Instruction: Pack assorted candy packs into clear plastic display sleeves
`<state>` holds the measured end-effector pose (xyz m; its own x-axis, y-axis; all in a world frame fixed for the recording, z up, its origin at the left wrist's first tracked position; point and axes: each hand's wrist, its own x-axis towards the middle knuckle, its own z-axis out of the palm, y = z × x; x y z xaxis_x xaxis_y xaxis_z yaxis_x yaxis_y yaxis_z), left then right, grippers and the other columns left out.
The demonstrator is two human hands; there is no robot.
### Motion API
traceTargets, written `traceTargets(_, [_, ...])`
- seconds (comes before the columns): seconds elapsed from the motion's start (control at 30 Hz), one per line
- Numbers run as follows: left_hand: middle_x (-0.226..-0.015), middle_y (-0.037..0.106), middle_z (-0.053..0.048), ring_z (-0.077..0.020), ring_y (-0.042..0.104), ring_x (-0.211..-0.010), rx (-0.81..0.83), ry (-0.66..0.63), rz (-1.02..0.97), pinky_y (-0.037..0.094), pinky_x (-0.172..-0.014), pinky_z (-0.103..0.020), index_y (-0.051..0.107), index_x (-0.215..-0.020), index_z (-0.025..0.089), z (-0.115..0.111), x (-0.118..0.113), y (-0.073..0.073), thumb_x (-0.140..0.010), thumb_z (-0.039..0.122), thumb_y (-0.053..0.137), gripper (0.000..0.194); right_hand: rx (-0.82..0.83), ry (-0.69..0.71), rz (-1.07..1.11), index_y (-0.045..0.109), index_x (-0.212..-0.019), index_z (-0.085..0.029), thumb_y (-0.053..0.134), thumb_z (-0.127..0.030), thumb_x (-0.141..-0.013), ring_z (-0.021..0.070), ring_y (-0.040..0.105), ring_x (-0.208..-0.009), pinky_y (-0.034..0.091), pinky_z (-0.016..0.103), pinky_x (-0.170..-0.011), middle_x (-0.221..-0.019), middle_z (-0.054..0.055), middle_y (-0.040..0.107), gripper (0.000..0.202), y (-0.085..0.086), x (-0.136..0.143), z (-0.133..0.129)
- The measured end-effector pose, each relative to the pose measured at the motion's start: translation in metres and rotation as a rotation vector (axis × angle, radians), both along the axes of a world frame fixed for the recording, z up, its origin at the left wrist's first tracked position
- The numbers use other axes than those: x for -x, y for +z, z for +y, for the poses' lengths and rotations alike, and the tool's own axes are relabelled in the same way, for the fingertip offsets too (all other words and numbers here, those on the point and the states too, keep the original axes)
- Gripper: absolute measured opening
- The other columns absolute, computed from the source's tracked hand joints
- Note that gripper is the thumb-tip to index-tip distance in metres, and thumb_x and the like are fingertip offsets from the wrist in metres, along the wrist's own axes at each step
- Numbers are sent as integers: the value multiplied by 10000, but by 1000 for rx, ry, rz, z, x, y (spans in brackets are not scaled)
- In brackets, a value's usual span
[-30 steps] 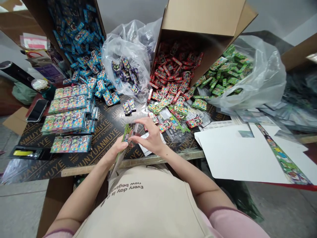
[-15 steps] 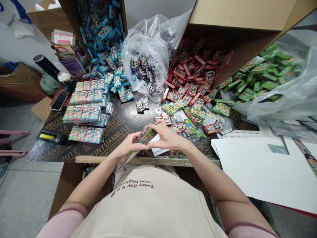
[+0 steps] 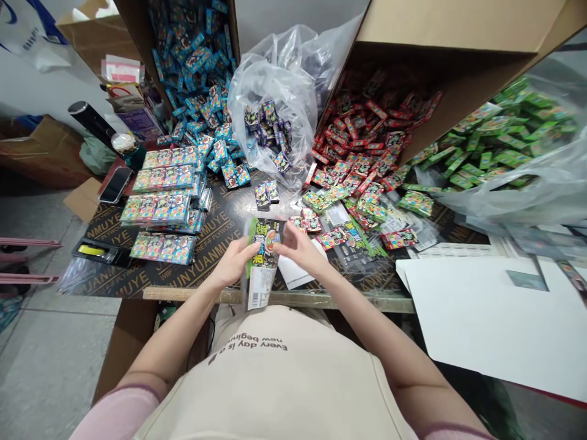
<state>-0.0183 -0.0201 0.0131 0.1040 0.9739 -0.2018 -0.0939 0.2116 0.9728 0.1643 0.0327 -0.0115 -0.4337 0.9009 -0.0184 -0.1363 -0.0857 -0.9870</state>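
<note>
Pouch [image 3: 263, 260] btwn my hands, long axis bodyward
L grip [image 3: 233, 263] pinches pouch; R grip [image 3: 304, 252] at R edge, can't tell if pinching.

This looks like a small packing workshop. The worktop [image 3: 217, 229] is a dark board printed with plywood lettering, its front edge bare wood. Across the top of the frame, an open carton [image 3: 137, 43] spills blue packets [image 3: 220, 153], another carton [image 3: 452, 24] red packets [image 3: 358, 153], with clear plastic bags [image 3: 275, 79] of more packets beside them. Filled sleeves [image 3: 160, 211] stand in stacks at left; a printed clear pouch [image 3: 261, 287] shows at centre. An apron [image 3: 293, 379] and tiled floor [image 3: 50, 342] fit too.
</note>
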Motion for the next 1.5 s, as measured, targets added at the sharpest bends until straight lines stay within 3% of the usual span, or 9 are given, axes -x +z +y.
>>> traceTargets(0.17, [-450, 412, 49, -69, 335, -463, -111, 65, 325, 240, -455, -215, 472, -470, 153, 1, 0, -2, -739, 503, 686, 491, 62, -48, 52, 670, -931, -210, 771, -374, -722, 161, 673, -773, 554, 290, -738, -885, 9, 720, 284, 5, 10, -7])
traceTargets(0.37, [-574, 576, 18, -97, 498, -527, -82, 220, 153, 390, -519, -215, 569, -574, 141, 8, 19, -14, -719, 472, 727, 394, 203, 354, 95, 573, -1226, -232, 858, -282, -594, 194, 686, -857, 569, 319, -751, -998, 25, 716, 695, -1, 2, -16])
traceTargets(0.57, [-812, 714, -27, -185, 664, -690, 79, -25, 30, 536, -628, -284, 644, -958, 148, 5, 12, -27, -569, 356, 847, 485, 135, 55, -11, 637, -1011, -211, 844, -399, -606, 224, 666, -947, 538, 369, -857, -1021, 35, 717, 492, -18, 1, -17])
traceTargets(0.7, [-862, 722, -45, -202, 682, -763, 79, -158, 19, 551, -723, -324, 653, -958, 139, -1, 4, -41, -627, 355, 809, 424, 133, -176, 57, 628, -1077, -249, 747, -605, -660, 220, 628, -1091, 504, 359, -944, -1133, 30, 697, 560, -6, -1, -3])
traceTargets(0.8, [-860, 727, -48, -218, 681, -821, 70, -156, 53, 530, -790, -333, 665, -895, 139, -6, -10, -47, -589, 330, 830, 397, 254, -388, 133, 667, -938, -231, 478, -768, -775, 228, 683, -964, 549, 365, -823, -951, 47, 739, 593, 8, 5, 3])
traceTargets(1.0, [-926, 738, -87, -240, 689, -894, 131, 332, -410, 517, -825, -347, 661, -993, 134, -2, -48, -21, -770, 660, 549, 582, 265, -490, 221, 659, -663, -219, 469, -704, -808, 239, 712, -835, 555, 378, -785, -698, 59, 727, 541, 17, 33, -10])
traceTargets(1.23, [-757, 733, -59, -242, 699, -815, 295, 348, -463, 522, -772, -348, 675, -877, 128, 9, -35, -14, -701, 615, 625, 521, 246, -426, 287, 712, -800, -218, 589, -382, -732, 228, 698, -891, 522, 386, -879, -803, 26, 755, 216, 13, 34, -17])
traceTargets(1.4, [-713, 716, -11, -198, 673, -737, 321, 255, -312, 504, -722, -299, 673, -769, 138, 3, -18, -18, -558, 305, 754, 281, 461, -240, 310, 677, -756, -221, 650, -269, -615, 218, 693, -820, 552, 348, -737, -795, 16, 753, 151, 21, 25, -14])
traceTargets(1.5, [-818, 731, -24, -200, 670, -812, 254, 259, -350, 500, -746, -298, 688, -813, 150, -1, -15, -9, -649, 423, 690, 319, 503, -199, 317, 645, -714, -216, 669, -231, -593, 188, 684, -744, 538, 303, -668, -747, 0, 739, 124, 27, 26, -16])
